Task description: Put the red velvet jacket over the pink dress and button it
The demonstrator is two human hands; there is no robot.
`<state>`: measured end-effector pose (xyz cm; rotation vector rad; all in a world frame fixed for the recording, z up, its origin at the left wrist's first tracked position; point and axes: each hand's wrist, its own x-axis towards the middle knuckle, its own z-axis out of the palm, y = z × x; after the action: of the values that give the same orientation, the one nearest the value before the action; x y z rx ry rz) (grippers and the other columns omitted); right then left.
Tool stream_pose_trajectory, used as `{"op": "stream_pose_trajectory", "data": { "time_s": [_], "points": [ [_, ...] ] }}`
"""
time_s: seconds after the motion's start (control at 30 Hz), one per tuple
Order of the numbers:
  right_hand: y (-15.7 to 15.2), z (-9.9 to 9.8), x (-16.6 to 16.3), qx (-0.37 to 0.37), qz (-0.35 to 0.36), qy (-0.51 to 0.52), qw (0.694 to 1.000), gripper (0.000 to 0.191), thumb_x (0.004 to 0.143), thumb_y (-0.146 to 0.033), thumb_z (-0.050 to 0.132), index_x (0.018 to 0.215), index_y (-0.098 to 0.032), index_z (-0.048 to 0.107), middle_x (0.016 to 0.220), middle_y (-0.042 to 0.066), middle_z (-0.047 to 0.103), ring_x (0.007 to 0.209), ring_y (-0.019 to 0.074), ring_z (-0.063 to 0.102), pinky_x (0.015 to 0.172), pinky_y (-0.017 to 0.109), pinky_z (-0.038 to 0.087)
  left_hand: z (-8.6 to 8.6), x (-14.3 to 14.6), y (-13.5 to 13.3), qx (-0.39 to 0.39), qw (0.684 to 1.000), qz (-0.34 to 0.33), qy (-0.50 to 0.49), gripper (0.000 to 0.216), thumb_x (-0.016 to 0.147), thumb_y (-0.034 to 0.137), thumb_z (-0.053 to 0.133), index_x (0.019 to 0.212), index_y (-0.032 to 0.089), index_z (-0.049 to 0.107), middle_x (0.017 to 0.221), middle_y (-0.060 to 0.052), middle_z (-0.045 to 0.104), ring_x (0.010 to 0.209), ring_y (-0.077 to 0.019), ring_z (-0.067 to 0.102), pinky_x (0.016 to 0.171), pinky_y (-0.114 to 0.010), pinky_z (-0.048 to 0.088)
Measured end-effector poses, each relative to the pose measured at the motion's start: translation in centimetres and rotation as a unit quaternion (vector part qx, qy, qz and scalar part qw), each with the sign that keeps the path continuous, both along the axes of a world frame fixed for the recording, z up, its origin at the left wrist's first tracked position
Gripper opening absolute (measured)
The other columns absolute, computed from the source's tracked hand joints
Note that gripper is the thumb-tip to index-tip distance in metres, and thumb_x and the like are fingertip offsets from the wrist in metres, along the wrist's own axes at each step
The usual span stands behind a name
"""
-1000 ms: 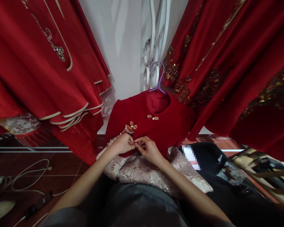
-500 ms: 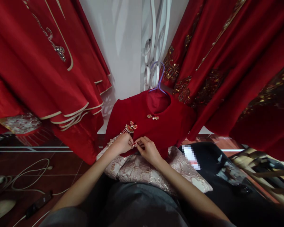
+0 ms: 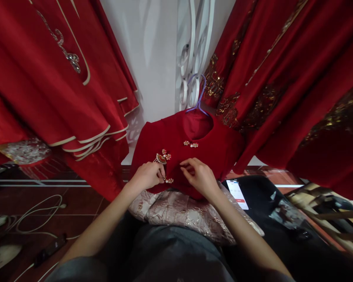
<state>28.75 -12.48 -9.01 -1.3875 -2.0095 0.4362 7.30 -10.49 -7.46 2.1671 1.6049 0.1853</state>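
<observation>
A red velvety top (image 3: 181,156) with a round neckline hangs in front of me on a purple hanger (image 3: 199,103). My left hand (image 3: 151,174) is closed on its left part, fingers curled into the cloth, just under a fan-shaped beaded ornament (image 3: 161,158). Beside those fingertips sits a small flower clasp (image 3: 168,181) of pearls and red stones. My right hand (image 3: 197,175) hovers over the front of the top, its thumb and fingers slightly apart with nothing visible between them. Another flower clasp (image 3: 191,144) lies at the neckline. Pale patterned fabric (image 3: 182,211) spreads below, over my lap.
Red garments with trim hang at left (image 3: 85,98) and right (image 3: 270,78). A white scrolled metal stand (image 3: 191,51) rises behind. At right a phone (image 3: 237,195) lies on a black surface (image 3: 259,223). White cables (image 3: 32,215) trail over the tiled floor.
My right hand has let go at the lower clasp and moved right and up, away from my left hand. My left hand has shifted slightly left, uncovering the clasp.
</observation>
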Motion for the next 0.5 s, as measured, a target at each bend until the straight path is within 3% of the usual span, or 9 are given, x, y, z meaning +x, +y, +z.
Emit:
{"op": "stream_pose_trajectory", "data": {
  "time_s": [0.07, 0.2, 0.3, 0.5],
  "points": [
    [-0.2, -0.1, -0.2, -0.001, -0.003, -0.051, 0.999, 0.013, 0.087, -0.024, 0.057, 0.098, -0.024, 0.064, 0.097, 0.003, 0.064, 0.087, 0.0167, 0.062, 0.07, 0.026, 0.047, -0.3, 0.5, -0.2, -0.003, 1.0, -0.012, 0.017, 0.011, 0.066, 0.021, 0.073, 0.075, 0.024, 0.067, 0.078, 0.004, 0.074, 0.076, -0.0151, 0.068, 0.061, -0.022, 0.04],
    [-0.5, -1.4, -1.3, -0.062, 0.057, -0.111, 0.99, 0.016, 0.082, -0.025, 0.063, 0.098, -0.023, 0.066, 0.097, 0.005, 0.063, 0.09, 0.019, 0.061, 0.072, 0.027, 0.047, -0.9, 1.2, -0.4, 0.001, 0.999, -0.016, 0.046, 0.01, 0.069, 0.024, 0.072, 0.078, 0.023, 0.068, 0.08, 0.002, 0.074, 0.078, -0.0168, 0.068, 0.062, -0.024, 0.041],
    [-0.4, -2.5, -2.0, -0.087, 0.062, -0.101, 0.989, 0.021, 0.082, -0.021, 0.063, 0.102, -0.02, 0.063, 0.099, 0.007, 0.064, 0.089, 0.0184, 0.062, 0.073, 0.026, 0.047, -1.1, 1.6, -0.4, 0.013, 0.998, -0.01, 0.054, 0.009, 0.071, 0.025, 0.07, 0.08, 0.023, 0.069, 0.081, 0.001, 0.074, 0.078, -0.0176, 0.068, 0.063, -0.025, 0.041],
    [0.3, -4.0, -2.2, -0.091, 0.077, -0.012, 0.993, 0.013, 0.078, -0.013, 0.064, 0.089, -0.019, 0.06, 0.09, 0.005, 0.067, 0.082, 0.0165, 0.064, 0.072, 0.026, 0.049, -1.5, 1.7, -0.1, 0.019, 1.0, -0.007, 0.018, 0.008, 0.071, 0.024, 0.071, 0.078, 0.021, 0.068, 0.078, -0.001, 0.073, 0.075, -0.0179, 0.067, 0.063, -0.024, 0.041]
  ]
}}
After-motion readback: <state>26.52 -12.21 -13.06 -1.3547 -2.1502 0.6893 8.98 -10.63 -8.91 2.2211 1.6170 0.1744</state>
